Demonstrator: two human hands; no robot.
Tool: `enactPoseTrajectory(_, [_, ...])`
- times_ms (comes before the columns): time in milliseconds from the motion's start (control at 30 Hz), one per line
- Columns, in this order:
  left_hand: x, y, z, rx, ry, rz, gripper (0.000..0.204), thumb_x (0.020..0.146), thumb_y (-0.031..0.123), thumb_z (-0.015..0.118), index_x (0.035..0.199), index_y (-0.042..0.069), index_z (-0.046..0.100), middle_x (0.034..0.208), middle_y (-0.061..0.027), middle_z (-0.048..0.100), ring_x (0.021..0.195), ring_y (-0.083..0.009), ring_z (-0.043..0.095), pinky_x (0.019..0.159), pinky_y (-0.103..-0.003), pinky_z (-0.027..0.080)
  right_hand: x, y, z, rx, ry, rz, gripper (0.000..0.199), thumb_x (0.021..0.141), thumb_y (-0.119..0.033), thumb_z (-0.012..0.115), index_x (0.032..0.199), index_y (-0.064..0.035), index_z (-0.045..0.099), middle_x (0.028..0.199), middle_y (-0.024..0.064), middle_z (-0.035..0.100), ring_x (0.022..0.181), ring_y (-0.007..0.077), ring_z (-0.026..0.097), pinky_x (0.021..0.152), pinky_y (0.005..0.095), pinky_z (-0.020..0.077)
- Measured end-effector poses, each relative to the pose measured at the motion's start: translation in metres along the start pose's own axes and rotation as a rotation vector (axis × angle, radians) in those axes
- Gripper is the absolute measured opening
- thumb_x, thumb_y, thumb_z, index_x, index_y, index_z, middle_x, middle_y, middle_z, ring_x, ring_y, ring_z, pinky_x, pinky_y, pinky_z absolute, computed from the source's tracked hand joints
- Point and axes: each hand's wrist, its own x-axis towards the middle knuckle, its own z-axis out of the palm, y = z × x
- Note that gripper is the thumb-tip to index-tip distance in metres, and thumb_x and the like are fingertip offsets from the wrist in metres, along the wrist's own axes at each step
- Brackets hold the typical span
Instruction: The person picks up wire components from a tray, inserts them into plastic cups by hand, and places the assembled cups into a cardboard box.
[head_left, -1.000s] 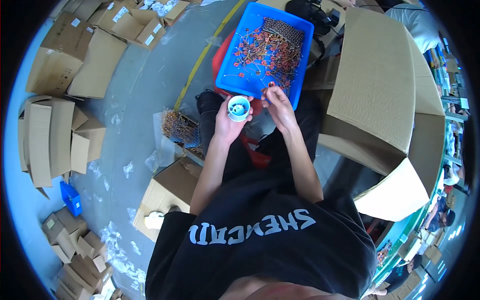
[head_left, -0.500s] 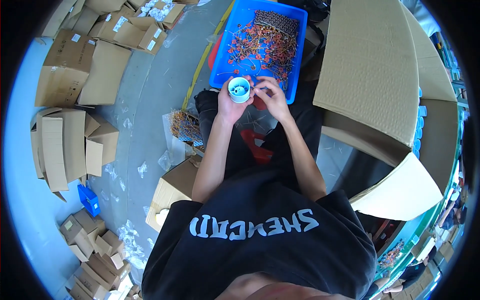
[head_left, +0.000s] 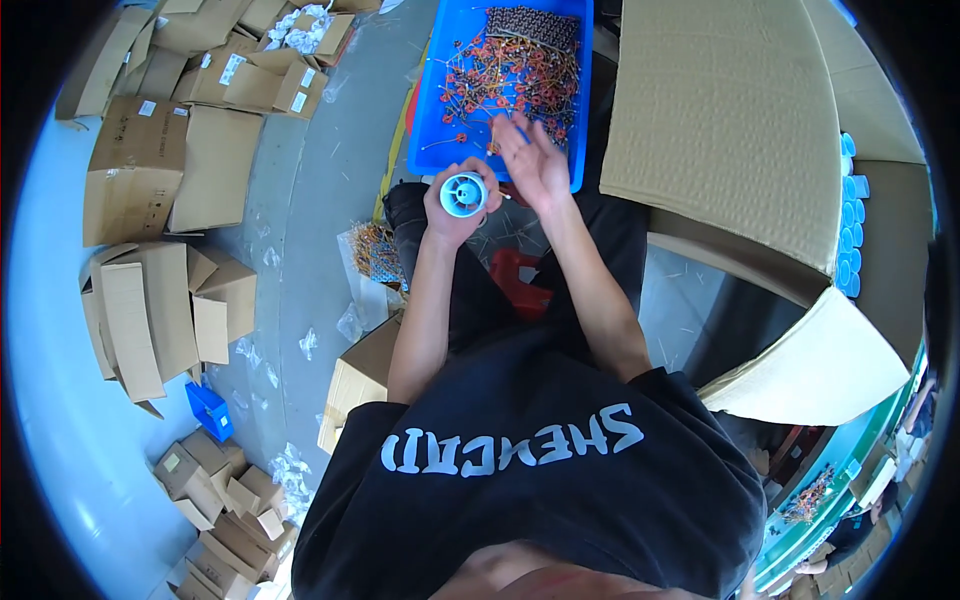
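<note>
A round pale-blue plastic housing [head_left: 463, 195] with spokes and a hub inside sits in my left hand [head_left: 446, 217], its open end facing up. My fingers wrap round its side. To the right of it, my right hand [head_left: 537, 172] reaches over the near edge of a blue tray [head_left: 432, 152]. Its fingers are stretched out and apart, and I see nothing held in them. In the tray lies a loose pile of small orange-red and dark parts with thin wire leads [head_left: 510, 85]. A dense block of dark parts [head_left: 535, 28] lies at its far end.
Large open cardboard boxes [head_left: 715, 130] stand on the right, with stacked pale-blue cups [head_left: 850, 225] inside one. A bundle of wired parts [head_left: 376, 252] lies by my left knee. More cartons [head_left: 135, 170] and plastic scraps [head_left: 308, 344] are on the left.
My right hand has moved off the housing and forward to the tray, its fingers opening out. The left hand still holds the housing, now slightly lower and turned. The view has shifted a little.
</note>
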Motion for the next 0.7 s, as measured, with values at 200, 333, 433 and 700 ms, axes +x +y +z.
enactPoseTrajectory(200, [-0.009,0.015,0.006,0.031,0.017,0.08,0.04,0.088,0.043,0.048,0.09,0.004,0.05,0.077,-0.0078,0.048,0.065,-0.0216,0.047,0.066,-0.033,0.035,0.0,-0.016,0.01,-0.027,-0.04,-0.146,0.035,0.1,-0.025,0.043,0.123,0.0009,0.045,0.129,0.023,0.049,0.116,0.0312,0.053,0.1,0.0414,0.0427])
enactPoseTrajectory(333, [-0.012,0.018,0.006,-0.003,-0.126,0.068,0.039,0.087,0.044,0.05,0.087,0.005,0.049,0.076,-0.0077,0.048,0.065,-0.0213,0.048,0.067,-0.034,0.035,-0.017,-0.008,-0.016,-0.55,0.03,0.004,0.032,0.099,-0.024,0.045,0.12,-0.0002,0.047,0.125,0.0185,0.052,0.116,0.0275,0.053,0.097,0.0392,0.0442])
enactPoseTrajectory(433, [-0.026,0.013,0.014,-0.079,-0.213,0.055,0.038,0.087,0.044,0.051,0.085,0.006,0.048,0.076,-0.0082,0.049,0.064,-0.0211,0.048,0.066,-0.034,0.036,-0.061,0.021,0.004,-0.782,-0.069,0.18,0.029,0.1,-0.024,0.045,0.117,-0.0008,0.049,0.115,0.0138,0.057,0.109,0.0238,0.057,0.091,0.0354,0.0468])
enactPoseTrajectory(700, [-0.048,0.017,0.054,0.092,-0.135,0.026,0.039,0.087,0.044,0.051,0.085,0.005,0.048,0.076,-0.0096,0.05,0.064,-0.0213,0.05,0.062,-0.033,0.037,-0.086,0.013,0.03,-0.824,-0.118,-0.024,0.021,0.098,-0.019,0.049,0.111,-0.003,0.054,0.096,0.0078,0.06,0.084,0.0127,0.059,0.072,0.0262,0.0461])
